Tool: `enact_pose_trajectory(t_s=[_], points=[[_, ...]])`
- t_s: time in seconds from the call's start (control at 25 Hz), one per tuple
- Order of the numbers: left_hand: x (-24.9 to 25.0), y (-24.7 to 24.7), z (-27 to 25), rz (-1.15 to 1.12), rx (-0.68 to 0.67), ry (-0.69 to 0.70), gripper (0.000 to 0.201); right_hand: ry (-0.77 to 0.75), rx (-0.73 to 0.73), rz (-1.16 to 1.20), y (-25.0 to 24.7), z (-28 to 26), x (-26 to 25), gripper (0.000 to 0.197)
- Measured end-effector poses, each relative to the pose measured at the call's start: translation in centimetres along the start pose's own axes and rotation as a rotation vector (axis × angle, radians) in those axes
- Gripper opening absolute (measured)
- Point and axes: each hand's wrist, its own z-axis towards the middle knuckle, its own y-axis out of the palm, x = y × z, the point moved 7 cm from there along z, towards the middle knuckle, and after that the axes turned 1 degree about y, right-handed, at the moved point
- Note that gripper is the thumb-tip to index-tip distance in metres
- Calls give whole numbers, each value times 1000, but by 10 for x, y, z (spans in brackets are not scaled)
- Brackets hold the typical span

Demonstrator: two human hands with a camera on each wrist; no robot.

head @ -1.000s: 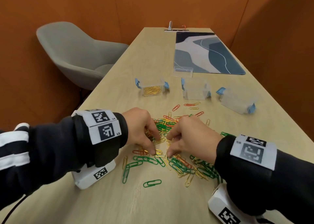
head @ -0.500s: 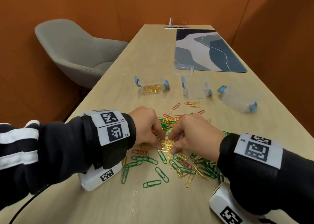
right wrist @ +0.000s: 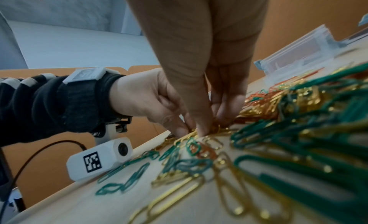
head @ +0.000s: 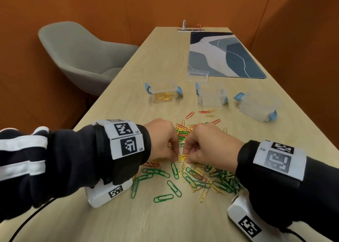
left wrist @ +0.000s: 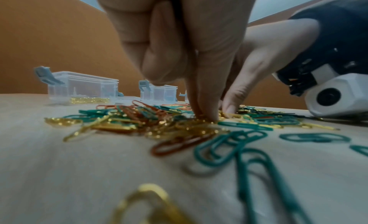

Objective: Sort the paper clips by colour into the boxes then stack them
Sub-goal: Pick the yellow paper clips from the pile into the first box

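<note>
A loose pile of green, gold and red paper clips (head: 198,175) covers the near middle of the table. My left hand (head: 165,144) and right hand (head: 207,146) meet over it, fingertips down, together pinching a small bunch of gold clips (head: 182,157) just above the table; the same gold clips (left wrist: 201,117) show under my left fingers. Three clear boxes with blue latches stand beyond: the left box (head: 163,94) holds gold clips, the middle box (head: 211,96) and the right box (head: 256,107) look empty.
A clear lid (head: 197,75) lies behind the middle box, at the edge of a blue patterned mat (head: 223,56). A grey chair (head: 80,58) stands left of the table. A few red and gold clips (head: 207,113) lie scattered near the boxes.
Both hands have drawn closer together and gathered gold clips into a bunch between their fingertips. A green clip now lies loose nearer to me than the pile.
</note>
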Motion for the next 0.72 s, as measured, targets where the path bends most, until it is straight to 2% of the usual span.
enact_pose_trajectory(t_s=[0.2,0.28,0.32,0.36,0.44,0.52,0.6,0.72], points=[[9,17,-4,118,-152,69,22,-43,-63,-30,3,0,6,6],[6,18,-7,75,-205,46,15,-33,-68,19,-1,-1,13,3],[0,17,-7,-26,-224,-4,12,-17,-63,73,-5,-2,19,4],[-7,16,-7,-224,-239,-83,13,0,-49,134,-9,-3,24,6],[-17,17,-11,-761,-262,-263,21,6,17,243,-21,-6,29,8],[-17,21,-12,-1146,-288,-345,25,-39,91,374,-31,-10,25,7],[-9,22,-11,-1355,-301,-331,20,-126,143,469,-36,-13,12,6],[3,24,-8,-1536,-314,-293,23,-250,190,416,-34,-17,-12,4]])
